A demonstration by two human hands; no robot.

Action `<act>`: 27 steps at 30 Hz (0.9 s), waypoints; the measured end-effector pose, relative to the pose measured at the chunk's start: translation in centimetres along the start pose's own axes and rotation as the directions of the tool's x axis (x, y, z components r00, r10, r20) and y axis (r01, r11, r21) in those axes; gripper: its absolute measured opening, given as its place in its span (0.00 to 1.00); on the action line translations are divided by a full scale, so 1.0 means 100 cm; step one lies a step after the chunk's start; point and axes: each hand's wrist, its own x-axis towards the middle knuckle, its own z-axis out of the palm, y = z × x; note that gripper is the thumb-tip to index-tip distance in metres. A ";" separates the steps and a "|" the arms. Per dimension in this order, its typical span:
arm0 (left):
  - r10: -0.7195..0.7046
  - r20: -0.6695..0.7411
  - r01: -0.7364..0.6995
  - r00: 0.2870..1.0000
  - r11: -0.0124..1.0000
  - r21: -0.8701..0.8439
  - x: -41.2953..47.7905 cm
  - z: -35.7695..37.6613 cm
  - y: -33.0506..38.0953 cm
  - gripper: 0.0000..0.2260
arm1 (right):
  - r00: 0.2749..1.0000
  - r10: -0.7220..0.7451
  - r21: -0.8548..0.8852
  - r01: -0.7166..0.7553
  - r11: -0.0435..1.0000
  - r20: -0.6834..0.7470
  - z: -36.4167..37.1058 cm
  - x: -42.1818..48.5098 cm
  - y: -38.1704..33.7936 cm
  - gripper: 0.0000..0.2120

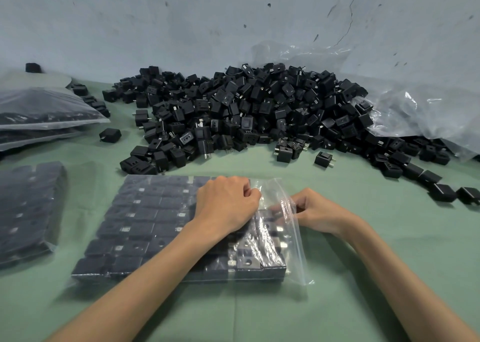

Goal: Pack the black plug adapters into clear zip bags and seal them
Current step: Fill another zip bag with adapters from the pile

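From my end, the clear zip bag [279,193] lies flat on the green table cover [337,276] in the lower centre of the frame. It is packed with black plug adapters [145,227] in tight rows, and its mouth points to the right, where a loose flap of plastic stands up.

My left hand [226,206] rests on top of the bag with the fingers curled, pinching the plastic at the upper end of the mouth. My right hand [314,212] is just right of it, fingers also curled, pinching the same flap from the other side. Both hands hold the bag and nothing else.

Across the upper centre, against the cracked grey wall [181,17], sits a big pile of loose adapters [246,113], spilling to the right under a crumpled clear plastic sheet [415,113]. A single adapter [110,135] lies apart at the left. One filled bag [28,212] lies at the middle left edge, and more stacked bags [44,108] lie at the upper left.
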 end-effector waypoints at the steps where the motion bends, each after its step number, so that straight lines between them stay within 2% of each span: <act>1: -0.001 -0.001 0.001 1.000 1.000 0.000 0.000 0.000 0.000 0.15 | 1.000 0.016 -0.006 -0.016 1.000 0.006 -0.001 0.000 -0.001 0.07; 4: 0.002 0.002 -0.002 1.000 1.000 0.007 0.000 0.001 0.001 0.14 | 1.000 0.011 -0.008 -0.011 1.000 0.009 0.001 -0.001 -0.003 0.06; 7: 0.005 0.000 -0.005 1.000 1.000 0.010 0.000 0.001 0.001 0.14 | 0.989 -0.013 0.025 0.017 1.000 -0.150 0.011 0.002 -0.003 0.13; 9: 0.003 -0.002 -0.003 1.000 1.000 0.012 0.000 0.001 0.001 0.14 | 0.964 -0.017 0.064 0.035 0.997 -0.266 0.016 0.003 0.000 0.12; 10: 0.002 -0.001 -0.002 1.000 1.000 0.013 0.000 0.001 0.001 0.14 | 0.961 -0.022 0.072 0.043 0.996 -0.275 0.016 0.004 0.001 0.11; 12: 0.000 0.006 0.000 1.000 1.000 0.013 0.000 0.000 0.002 0.14 | 0.979 -0.025 0.077 0.042 0.996 -0.201 0.012 0.001 -0.001 0.08; 14: -0.001 0.013 0.001 1.000 1.000 0.006 -0.001 -0.001 0.002 0.14 | 0.998 0.010 0.063 -0.006 0.998 -0.063 0.004 -0.003 -0.005 0.04; 16: -0.001 0.015 0.001 1.000 1.000 0.002 -0.001 -0.002 0.003 0.15 | 0.997 0.060 -0.023 -0.059 0.998 0.039 -0.010 -0.005 -0.010 0.05; 17: 0.000 0.013 0.000 1.000 1.000 0.003 -0.002 -0.003 0.003 0.15 | 0.996 0.080 -0.088 -0.076 0.993 0.042 -0.017 -0.003 -0.013 0.05; 18: 0.003 0.010 -0.003 1.000 1.000 0.005 -0.002 -0.003 0.003 0.15 | 0.996 0.086 -0.160 -0.086 0.983 -0.005 -0.027 0.001 -0.014 0.09; 20: 0.009 0.002 -0.009 1.000 1.000 0.005 -0.002 -0.002 0.004 0.14 | 0.974 0.065 -0.261 -0.123 0.957 -0.218 -0.045 0.017 -0.016 0.12; 23: 0.011 0.001 -0.011 1.000 1.000 -0.007 -0.001 -0.001 0.003 0.15 | 0.864 -0.069 -0.387 -0.150 0.910 -0.498 -0.056 0.053 -0.016 0.07; 25: 0.010 0.007 -0.010 1.000 1.000 -0.010 -0.001 -0.001 0.003 0.15 | 0.828 -0.138 -0.516 -0.200 0.833 -0.544 -0.058 0.077 -0.010 0.12; 27: 0.010 0.002 -0.010 1.000 1.000 -0.008 -0.001 -0.002 0.002 0.15 | 0.845 -0.123 -0.613 -0.269 0.743 -0.520 -0.059 0.094 -0.002 0.18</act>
